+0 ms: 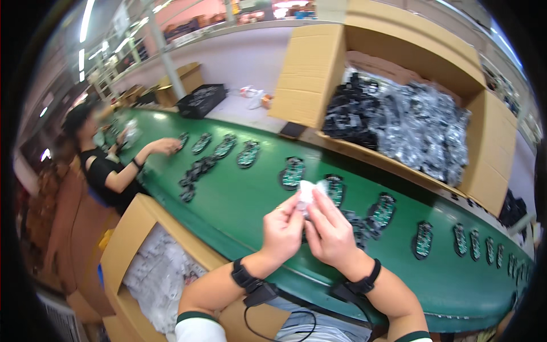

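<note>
"What do you have there?"

"One small white piece (306,194). My left hand (283,231) and right hand (333,233) both pinch it in their fingertips, above the green desk (245,202). My fingers cover part of it, so I can't tell exactly what it is."

"And how many circuit boards (423,240)?"

"I count twelve: four to the left, three near my hands, five to the right. More crowd the right end, too small to count."

"Anything else on the desk?"

"Two clusters of dark parts (198,174), one on the left, one just beside my right hand."

"Boxes?"

"Two big cartons. The far right one (477,151) is full of bagged and black things; the near left one (132,239) holds white plastic. One black crate (201,101) sits at the far left, and one co-worker (105,171) touches the leftmost board."
</note>
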The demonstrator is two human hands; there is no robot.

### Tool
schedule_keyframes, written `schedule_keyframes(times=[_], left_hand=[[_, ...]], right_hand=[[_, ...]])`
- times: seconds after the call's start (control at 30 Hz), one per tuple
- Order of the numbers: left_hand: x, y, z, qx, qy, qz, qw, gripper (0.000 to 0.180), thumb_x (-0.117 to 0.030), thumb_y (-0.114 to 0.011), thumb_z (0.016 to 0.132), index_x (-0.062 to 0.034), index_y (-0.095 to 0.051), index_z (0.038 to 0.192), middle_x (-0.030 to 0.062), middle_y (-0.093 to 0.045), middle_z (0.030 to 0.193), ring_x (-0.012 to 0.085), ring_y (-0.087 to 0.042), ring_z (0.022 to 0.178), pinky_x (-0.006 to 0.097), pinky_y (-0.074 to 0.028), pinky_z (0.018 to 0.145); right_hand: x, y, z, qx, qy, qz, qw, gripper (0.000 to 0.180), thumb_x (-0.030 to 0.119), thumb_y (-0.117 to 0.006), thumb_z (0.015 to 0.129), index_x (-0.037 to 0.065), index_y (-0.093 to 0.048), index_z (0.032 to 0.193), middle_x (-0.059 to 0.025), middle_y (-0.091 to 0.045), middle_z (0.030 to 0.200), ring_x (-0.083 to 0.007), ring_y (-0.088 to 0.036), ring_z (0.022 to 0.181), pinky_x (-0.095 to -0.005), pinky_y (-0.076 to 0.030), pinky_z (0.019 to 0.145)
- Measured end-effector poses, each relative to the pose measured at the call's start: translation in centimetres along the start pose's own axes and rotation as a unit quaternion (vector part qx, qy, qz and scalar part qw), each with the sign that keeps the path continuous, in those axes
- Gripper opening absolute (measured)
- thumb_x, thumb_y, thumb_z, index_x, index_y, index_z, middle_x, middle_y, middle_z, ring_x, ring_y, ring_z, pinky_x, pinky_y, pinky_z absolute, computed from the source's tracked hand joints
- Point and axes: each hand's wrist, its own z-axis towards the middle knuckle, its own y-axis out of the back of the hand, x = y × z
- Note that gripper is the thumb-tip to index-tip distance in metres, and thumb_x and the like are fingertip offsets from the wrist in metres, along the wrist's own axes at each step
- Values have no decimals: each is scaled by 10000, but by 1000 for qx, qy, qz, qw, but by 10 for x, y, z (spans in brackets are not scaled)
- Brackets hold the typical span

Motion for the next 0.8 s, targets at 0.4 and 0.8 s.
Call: schedule_keyframes(times=[0.4, 0.8], left_hand=[[-10, -5, -7, 149, -188, 124, 963, 420, -4, -701, 917, 2, -558, 1312, 66, -721, 943, 114, -679, 741, 254, -552, 658], [-50, -33, -4, 244, -301, 119, 914, 340, 59, -620, 744, -56, -636, 1063, 202, -672, 1066, 303, -681, 884, 391, -564, 797]], right_hand=[[-49, 36, 0, 12, -234, 316, 919, 169, -39, -634, 866, -44, -733, 1003, -158, -751, 1084, -178, -711, 953, -328, -581, 820], [0, 52, 20, 43, -172, 557, 811, 216, 64, -642, 957, 69, -471, 1088, -143, -592, 1180, -190, -578, 1089, -423, -470, 1024]])
